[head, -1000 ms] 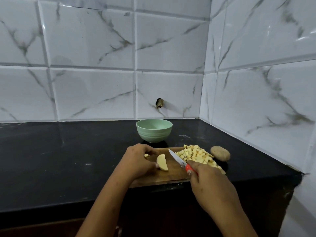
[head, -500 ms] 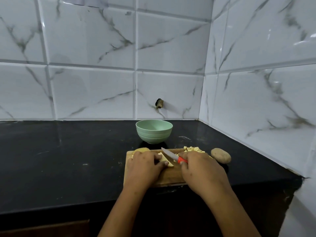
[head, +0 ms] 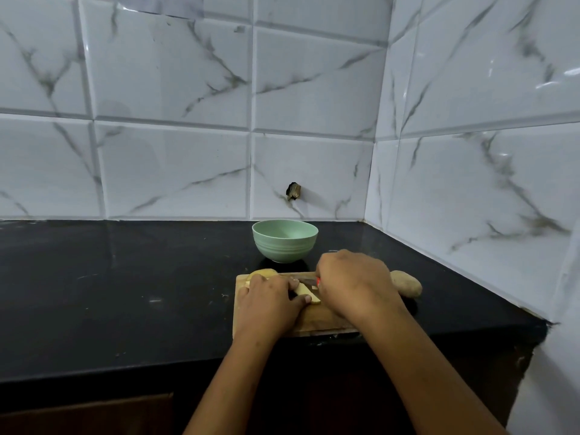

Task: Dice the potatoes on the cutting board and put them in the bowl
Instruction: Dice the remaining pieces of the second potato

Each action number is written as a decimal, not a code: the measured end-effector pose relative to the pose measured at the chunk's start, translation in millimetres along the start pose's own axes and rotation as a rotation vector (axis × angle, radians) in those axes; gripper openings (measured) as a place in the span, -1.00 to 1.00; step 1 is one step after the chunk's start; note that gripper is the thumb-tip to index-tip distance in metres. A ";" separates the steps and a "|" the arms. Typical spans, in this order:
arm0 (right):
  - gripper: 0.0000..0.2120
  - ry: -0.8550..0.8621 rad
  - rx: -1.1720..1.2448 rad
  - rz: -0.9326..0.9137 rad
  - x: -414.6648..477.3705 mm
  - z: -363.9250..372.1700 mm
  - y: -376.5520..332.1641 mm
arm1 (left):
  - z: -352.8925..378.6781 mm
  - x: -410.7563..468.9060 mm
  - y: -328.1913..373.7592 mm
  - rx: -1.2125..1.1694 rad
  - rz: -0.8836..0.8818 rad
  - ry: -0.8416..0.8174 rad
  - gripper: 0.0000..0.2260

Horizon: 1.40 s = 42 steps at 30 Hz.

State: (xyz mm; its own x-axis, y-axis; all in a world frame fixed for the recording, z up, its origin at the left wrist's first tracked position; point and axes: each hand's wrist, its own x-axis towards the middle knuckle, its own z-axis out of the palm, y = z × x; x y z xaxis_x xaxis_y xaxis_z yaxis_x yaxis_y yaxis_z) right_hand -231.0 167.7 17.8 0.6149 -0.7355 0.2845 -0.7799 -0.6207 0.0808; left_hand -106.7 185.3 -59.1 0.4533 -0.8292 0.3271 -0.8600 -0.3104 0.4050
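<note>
Right hand (head: 354, 284) forward, nearer left hand (head: 270, 304); knife (head: 307, 281) flatter across potato slice (head: 306, 291).

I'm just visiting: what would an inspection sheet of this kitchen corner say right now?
Surface: black counter, board near its front edge.
Job's things: potato slice and potato half on the board; whole potato beside it; green bowl behind, nothing seen inside.
Clutter: nothing seen.
Grips: left hand holds the slice; right hand grips the knife.
Cables: nothing seen.
Surroundings: marbled wall tiles, one with a dark spot.
</note>
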 end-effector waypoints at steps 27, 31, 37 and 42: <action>-0.74 -0.064 -0.196 -0.092 -72.3 -11.4 34.2 | -6.8 -5.0 1.7 -0.021 -0.026 -0.028 -0.66; -0.75 -0.013 -0.054 -0.036 -72.7 -7.4 48.9 | -6.2 -4.4 1.5 0.025 0.019 -0.051 -0.66; -0.74 0.137 0.093 0.164 -70.5 0.2 77.9 | -6.0 -6.7 4.7 0.112 0.070 -0.084 -0.58; -0.68 0.113 0.291 0.142 -73.9 25.6 67.4 | -2.9 -6.5 3.1 0.135 0.087 -0.080 -0.57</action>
State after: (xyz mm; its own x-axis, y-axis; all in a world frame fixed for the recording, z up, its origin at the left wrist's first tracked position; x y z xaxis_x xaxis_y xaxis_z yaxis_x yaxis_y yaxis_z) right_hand -326.0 173.3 -22.2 0.4732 -0.7951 0.3793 -0.7805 -0.5781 -0.2380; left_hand -111.6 191.1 -57.5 0.3606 -0.8883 0.2843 -0.9212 -0.2914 0.2579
